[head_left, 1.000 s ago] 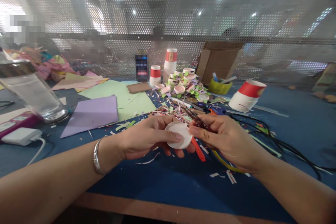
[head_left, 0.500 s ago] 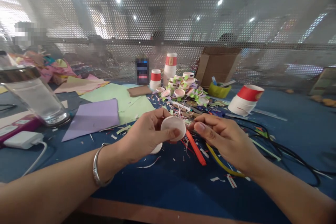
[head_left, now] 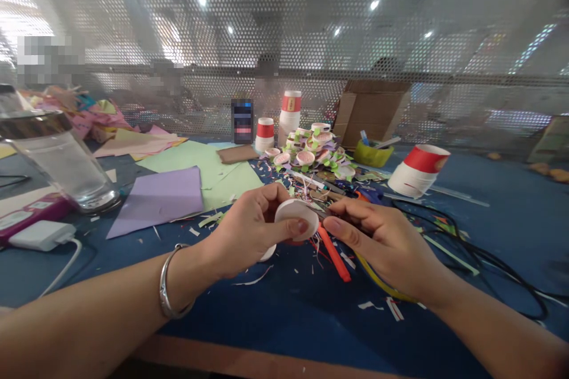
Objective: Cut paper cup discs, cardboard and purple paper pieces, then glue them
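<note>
My left hand (head_left: 251, 226) is closed on a white round paper-cup base (head_left: 294, 217), thumb on its near face, holding it tilted above the blue table (head_left: 288, 308). My right hand (head_left: 382, 240) is closed around small dark scissors (head_left: 323, 209), whose blades touch the disc's right edge. A second white round piece (head_left: 268, 253) lies on the table just under my left hand. An orange strip (head_left: 334, 254) and a yellow strip (head_left: 377, 279) lie below my right hand among paper scraps.
A glass jar (head_left: 62, 166) and white charger (head_left: 42, 234) stand at the left, with purple paper (head_left: 157, 198) and green paper (head_left: 200, 167) beside them. Behind are a pile of decorated cup pieces (head_left: 316, 151), stacked cups (head_left: 290, 109), a tipped red-and-white cup (head_left: 418, 169), a cardboard box (head_left: 371, 103) and black cables (head_left: 493, 249).
My left hand has lifted and tilted the white disc, uncovering a second white piece beneath. My right hand dipped away, then brought the scissors back to the disc's edge.
</note>
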{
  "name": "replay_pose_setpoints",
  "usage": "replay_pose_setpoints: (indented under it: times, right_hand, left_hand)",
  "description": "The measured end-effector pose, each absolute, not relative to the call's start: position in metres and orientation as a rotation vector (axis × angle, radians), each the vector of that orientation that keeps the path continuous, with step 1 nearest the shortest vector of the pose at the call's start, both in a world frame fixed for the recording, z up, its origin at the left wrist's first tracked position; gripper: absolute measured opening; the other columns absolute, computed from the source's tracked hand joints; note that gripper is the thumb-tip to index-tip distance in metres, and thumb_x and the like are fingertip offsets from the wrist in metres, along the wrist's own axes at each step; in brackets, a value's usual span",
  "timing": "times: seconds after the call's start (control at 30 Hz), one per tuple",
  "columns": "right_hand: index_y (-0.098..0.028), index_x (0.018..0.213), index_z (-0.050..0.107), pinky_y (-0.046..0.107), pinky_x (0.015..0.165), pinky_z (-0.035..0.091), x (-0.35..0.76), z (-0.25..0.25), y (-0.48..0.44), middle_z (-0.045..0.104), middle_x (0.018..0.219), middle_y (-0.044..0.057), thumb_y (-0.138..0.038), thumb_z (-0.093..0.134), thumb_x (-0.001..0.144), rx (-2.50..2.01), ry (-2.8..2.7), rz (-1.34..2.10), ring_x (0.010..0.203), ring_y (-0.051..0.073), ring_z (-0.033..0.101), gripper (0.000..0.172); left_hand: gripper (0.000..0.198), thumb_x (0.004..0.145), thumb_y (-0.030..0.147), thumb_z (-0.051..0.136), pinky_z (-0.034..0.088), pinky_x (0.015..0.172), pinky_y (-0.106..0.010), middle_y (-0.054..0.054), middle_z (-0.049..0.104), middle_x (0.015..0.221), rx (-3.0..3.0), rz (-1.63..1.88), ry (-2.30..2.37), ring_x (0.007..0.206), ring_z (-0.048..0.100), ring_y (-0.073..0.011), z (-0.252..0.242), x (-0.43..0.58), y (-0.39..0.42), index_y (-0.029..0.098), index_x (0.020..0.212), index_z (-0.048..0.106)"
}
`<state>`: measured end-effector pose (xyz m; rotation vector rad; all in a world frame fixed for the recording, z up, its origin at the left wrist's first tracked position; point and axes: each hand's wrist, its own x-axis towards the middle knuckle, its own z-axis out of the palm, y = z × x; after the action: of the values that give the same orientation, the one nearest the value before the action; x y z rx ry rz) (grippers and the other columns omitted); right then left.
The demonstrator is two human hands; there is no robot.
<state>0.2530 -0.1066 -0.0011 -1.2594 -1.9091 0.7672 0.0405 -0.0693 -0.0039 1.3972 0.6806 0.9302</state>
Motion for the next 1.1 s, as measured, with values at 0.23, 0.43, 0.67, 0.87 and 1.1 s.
replay_pose_setpoints:
  times: [0.23, 0.43, 0.67, 0.87, 1.1]
  right_hand:
    - [-0.02, 0.085, 0.062, 0.024, 0.051, 0.032, 0.2546, -0.002, -0.1083, 0.047, 0.068, -0.004, -0.057, 0.056, 0.097, -1.265, -1.915, 0.735, 0.06, 0.011, 0.04, 0.039]
    - [-0.02, 0.087, 0.063, 0.024, 0.051, 0.033, 0.2538, -0.0014, -0.1068, 0.049, 0.069, -0.003, -0.056, 0.056, 0.096, -1.274, -1.924, 0.715, 0.06, 0.011, 0.04, 0.038]
    - [-0.02, 0.086, 0.065, 0.024, 0.052, 0.035, 0.2544, -0.0004, -0.1084, 0.052, 0.071, -0.002, -0.057, 0.058, 0.095, -1.272, -1.935, 0.72, 0.061, 0.012, 0.043, 0.039]
    - [-0.02, 0.086, 0.065, 0.025, 0.052, 0.036, 0.254, 0.0, -0.1077, 0.053, 0.071, -0.001, -0.057, 0.058, 0.095, -1.272, -1.931, 0.714, 0.061, 0.012, 0.044, 0.039]
    - [-0.021, 0.082, 0.062, 0.025, 0.051, 0.032, 0.2542, -0.0002, -0.1077, 0.046, 0.069, -0.003, -0.056, 0.058, 0.095, -1.27, -1.906, 0.771, 0.06, 0.011, 0.041, 0.038]
  left_hand:
    - [0.034, 0.076, 0.023, 0.083, 0.053, 0.064, -0.021, 0.004, 0.063, 0.073, 1.399, 0.935, 0.689, 0.066, 0.061, -0.0078, -0.0043, 0.0399, -0.0695, 0.017, 0.078, 0.049]
    - [0.035, 0.077, 0.026, 0.082, 0.054, 0.064, -0.021, 0.003, 0.064, 0.072, 1.395, 0.923, 0.702, 0.067, 0.063, -0.0088, -0.0029, 0.0397, -0.0693, 0.017, 0.077, 0.049]
    - [0.037, 0.075, 0.028, 0.084, 0.053, 0.063, -0.021, 0.003, 0.064, 0.073, 1.405, 0.901, 0.699, 0.066, 0.062, -0.0089, -0.0028, 0.0391, -0.0687, 0.017, 0.077, 0.049]
    - [0.034, 0.075, 0.025, 0.082, 0.049, 0.061, -0.021, 0.002, 0.065, 0.073, 1.466, 0.891, 0.72, 0.067, 0.063, -0.0098, -0.0023, 0.0372, -0.068, 0.018, 0.078, 0.049]
    - [0.034, 0.076, 0.025, 0.082, 0.051, 0.064, -0.021, 0.002, 0.065, 0.074, 1.436, 0.894, 0.721, 0.068, 0.062, -0.0097, -0.0026, 0.0375, -0.0676, 0.017, 0.078, 0.049]
